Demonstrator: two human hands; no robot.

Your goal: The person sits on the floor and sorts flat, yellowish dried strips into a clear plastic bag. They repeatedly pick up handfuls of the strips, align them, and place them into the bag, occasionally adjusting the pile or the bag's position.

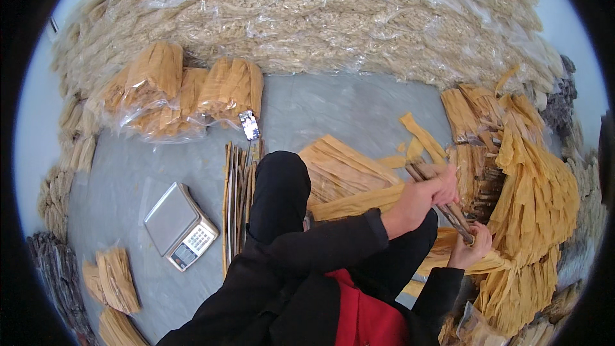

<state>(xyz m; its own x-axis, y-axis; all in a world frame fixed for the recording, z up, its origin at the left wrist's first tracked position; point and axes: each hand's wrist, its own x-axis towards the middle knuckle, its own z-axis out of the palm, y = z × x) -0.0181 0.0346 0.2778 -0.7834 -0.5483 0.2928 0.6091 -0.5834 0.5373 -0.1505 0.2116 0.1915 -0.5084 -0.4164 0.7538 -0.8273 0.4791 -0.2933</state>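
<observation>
My left hand (419,198) is closed around a few dark brown sticks (455,219), held at a slant over my right knee. Around their lower end my right hand (471,247) is closed too. Yellow, wrinkled dried sheets, like tofu skin (538,186), hang in a large heap just right of my right hand. More of these sheets lie under and beside the sticks. Left of my left hand, a flat stack of folded yellow sheets (346,170) rests on the floor. Where the sticks pass through my fingers they are hidden.
A scale (179,224) with a metal pan stands on the grey floor (352,102), left of a row of sticks (238,186). Bagged yellow bundles (154,83) and a phone (249,125) lie farther off. Stacked pale bundles under plastic (288,25) wall the far side.
</observation>
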